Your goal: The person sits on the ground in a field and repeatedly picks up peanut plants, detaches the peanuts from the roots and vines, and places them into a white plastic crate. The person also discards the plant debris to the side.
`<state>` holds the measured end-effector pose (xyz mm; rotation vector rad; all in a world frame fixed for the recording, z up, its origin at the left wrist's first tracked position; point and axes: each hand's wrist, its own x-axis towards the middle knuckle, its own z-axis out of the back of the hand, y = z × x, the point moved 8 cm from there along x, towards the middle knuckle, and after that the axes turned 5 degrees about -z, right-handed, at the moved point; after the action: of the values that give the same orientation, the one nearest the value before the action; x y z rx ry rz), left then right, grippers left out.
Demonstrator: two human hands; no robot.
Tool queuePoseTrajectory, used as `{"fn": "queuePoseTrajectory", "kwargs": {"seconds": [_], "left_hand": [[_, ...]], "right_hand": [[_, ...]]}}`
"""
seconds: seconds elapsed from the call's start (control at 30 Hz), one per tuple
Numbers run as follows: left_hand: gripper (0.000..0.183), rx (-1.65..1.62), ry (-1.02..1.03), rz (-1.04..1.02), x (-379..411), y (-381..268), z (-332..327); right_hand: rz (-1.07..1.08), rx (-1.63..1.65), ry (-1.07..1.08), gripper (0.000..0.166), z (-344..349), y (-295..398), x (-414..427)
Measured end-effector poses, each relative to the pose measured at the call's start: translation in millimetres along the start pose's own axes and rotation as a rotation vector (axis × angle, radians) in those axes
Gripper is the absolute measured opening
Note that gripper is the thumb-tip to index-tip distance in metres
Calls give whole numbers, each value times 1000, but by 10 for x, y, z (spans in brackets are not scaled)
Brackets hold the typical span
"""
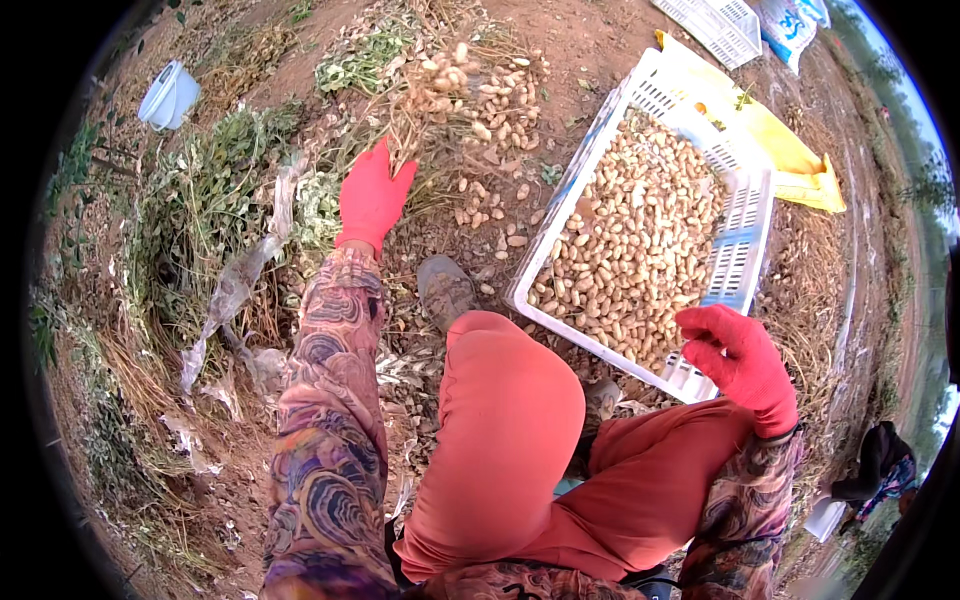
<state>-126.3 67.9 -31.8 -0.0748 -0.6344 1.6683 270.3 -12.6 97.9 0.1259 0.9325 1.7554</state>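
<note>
My left hand (373, 196), in a red glove, grips the dry stems of an uprooted peanut plant (409, 112). Clusters of peanuts (448, 73) hang at the plant's far end, just above the soil. Below and beside them, loose peanuts (510, 101) lie on the ground. My right hand (742, 367), gloved in red too, hovers at the near right corner of a white plastic crate (581, 346). Its fingers are bent and a little apart, with nothing visible between them. Unshelled peanuts (630, 247) cover the inside of the crate.
Pulled plants (217, 165) and torn plastic film (240, 289) lie to the left. A pale bucket (169, 96) stands at the far left. Beyond the crate are a yellow sack (787, 142), another white crate (716, 26) and a printed sack (791, 26). Someone in dark clothing (874, 461) is at the right.
</note>
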Motion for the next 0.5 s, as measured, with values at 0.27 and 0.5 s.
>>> {"fn": "queuePoseTrajectory", "kwargs": {"seconds": [0.27,0.5], "left_hand": [[42,2,712,-280,-940,-772,-1023],[36,-125,551,-116,-541,-355,9]], "right_hand": [[110,-3,-6,25,5,101,11],[126,-22,-51,25,3,10,36]]}}
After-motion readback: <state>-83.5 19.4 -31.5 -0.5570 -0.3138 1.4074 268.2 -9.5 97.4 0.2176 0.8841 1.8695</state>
